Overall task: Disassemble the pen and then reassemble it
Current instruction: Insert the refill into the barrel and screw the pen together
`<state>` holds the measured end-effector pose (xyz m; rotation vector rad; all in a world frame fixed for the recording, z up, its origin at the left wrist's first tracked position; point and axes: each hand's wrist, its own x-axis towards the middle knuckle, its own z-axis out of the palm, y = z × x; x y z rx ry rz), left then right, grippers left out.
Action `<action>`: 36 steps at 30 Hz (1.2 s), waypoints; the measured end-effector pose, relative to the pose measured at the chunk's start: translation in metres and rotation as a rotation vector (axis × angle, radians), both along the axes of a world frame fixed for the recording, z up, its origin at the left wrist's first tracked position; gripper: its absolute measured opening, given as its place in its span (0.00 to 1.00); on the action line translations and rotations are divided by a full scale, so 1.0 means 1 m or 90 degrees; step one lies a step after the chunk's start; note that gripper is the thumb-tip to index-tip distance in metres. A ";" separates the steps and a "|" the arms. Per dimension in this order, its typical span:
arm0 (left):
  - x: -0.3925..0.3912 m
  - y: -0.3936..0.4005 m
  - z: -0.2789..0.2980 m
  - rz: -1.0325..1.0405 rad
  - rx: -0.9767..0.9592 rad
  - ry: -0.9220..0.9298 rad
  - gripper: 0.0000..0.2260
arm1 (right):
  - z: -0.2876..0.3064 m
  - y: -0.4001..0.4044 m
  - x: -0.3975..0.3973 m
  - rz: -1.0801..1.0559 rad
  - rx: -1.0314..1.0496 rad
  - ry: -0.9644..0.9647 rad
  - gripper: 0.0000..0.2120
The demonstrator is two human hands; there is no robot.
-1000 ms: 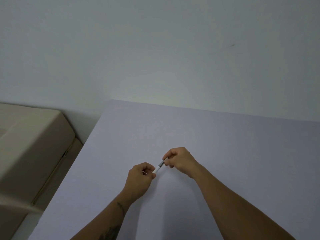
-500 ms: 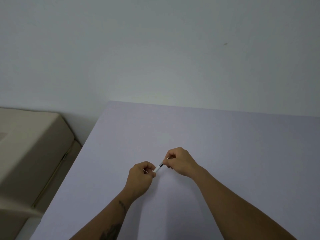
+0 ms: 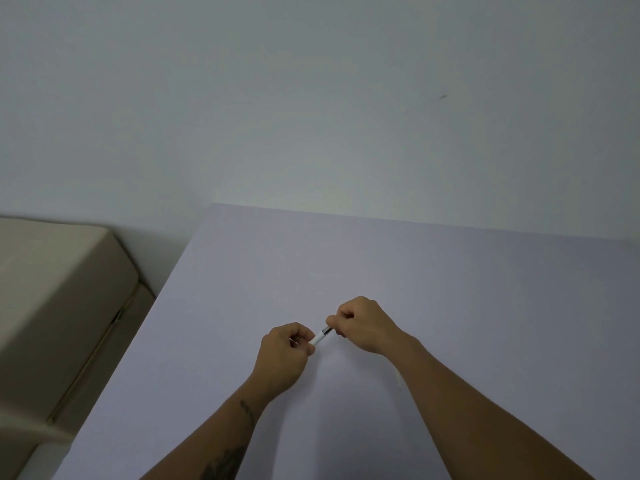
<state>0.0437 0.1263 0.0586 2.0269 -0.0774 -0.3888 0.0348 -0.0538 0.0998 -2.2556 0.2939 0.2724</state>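
I have the pen (image 3: 321, 336) pinched between both hands above the table (image 3: 450, 306), roughly midway between its left and right edges and nearer the front edge than the far one by the wall. My left hand (image 3: 282, 355) is closed around the white barrel end; my right hand (image 3: 363, 323) is closed on the other end, where a dark band and a bit of metal show in the short stretch visible between my fists. The hands sit close together, not touching. The pen is too small here for me to tell whether the parts are already loosened, so I can only judge that I am working the joint, either unscrewing or seating it.

To do this well, I keep the left hand as the fixed anchor and turn only with the right fingertips, pulling along the pen's axis rather than bending it. I stay low over the table so that a spring or refill, if one slips out, lands near me instead of rolling towards the left edge.
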 end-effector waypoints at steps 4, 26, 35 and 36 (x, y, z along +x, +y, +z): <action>0.001 0.000 0.001 0.005 -0.005 0.002 0.06 | 0.002 0.001 0.000 -0.001 0.034 -0.021 0.01; -0.001 -0.002 0.006 -0.016 -0.005 0.001 0.08 | 0.002 0.000 -0.005 -0.023 0.019 -0.047 0.11; -0.005 0.000 0.005 -0.014 -0.025 0.024 0.07 | 0.004 0.003 -0.013 -0.106 0.255 0.011 0.05; -0.005 0.001 0.006 -0.013 -0.026 0.026 0.06 | 0.004 0.003 -0.013 -0.112 0.281 0.025 0.06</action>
